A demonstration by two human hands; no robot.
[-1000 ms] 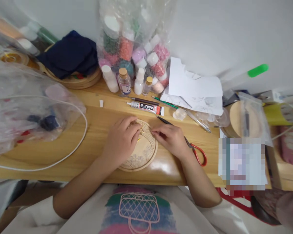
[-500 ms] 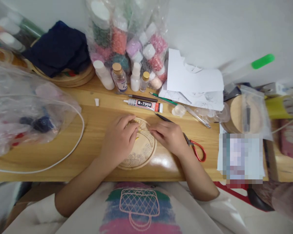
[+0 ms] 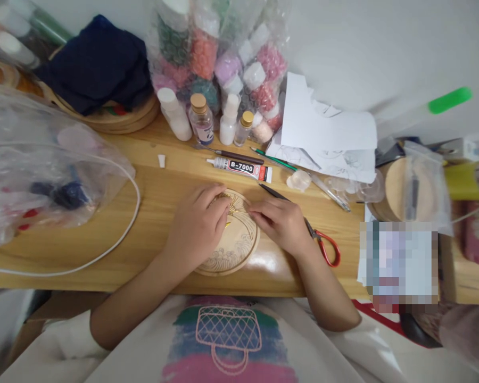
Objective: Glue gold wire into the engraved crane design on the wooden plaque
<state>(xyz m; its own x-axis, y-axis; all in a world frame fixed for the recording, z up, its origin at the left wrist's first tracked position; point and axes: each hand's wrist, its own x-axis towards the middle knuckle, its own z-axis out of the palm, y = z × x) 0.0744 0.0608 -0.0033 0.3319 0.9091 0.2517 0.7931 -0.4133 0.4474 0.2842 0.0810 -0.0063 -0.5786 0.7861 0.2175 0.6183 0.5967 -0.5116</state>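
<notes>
A round wooden disc [image 3: 239,247], engraved with curling wave lines, lies flat on the table. My left hand [image 3: 197,221] covers its left part, fingers bent and thumb tucked close. Shiny gold wire [image 3: 227,224] shows beside the thumb and beneath those fingertips, which hold it against the disc. At the disc's upper right edge, my right hand [image 3: 281,221] has thumb and fingers pinched together; what is between them is too small to make out. Red-handled scissors or pliers [image 3: 328,249] lie partly under my right forearm, and a dark pointed tip [image 3: 273,191] shows beyond that hand.
Behind the disc lie a B-7000 glue tube [image 3: 241,168], a dark-handled tool [image 3: 239,156] and a green pencil [image 3: 277,159]. Small bottles [image 3: 202,119] stand before bagged bead jars [image 3: 223,58]. A white cable [image 3: 131,223] loops at left; papers [image 3: 329,130] lean at the back right.
The camera view has shifted slightly, so the table items appear a little further right and higher. Both hands stay at the disc, with only slight finger movement.
</notes>
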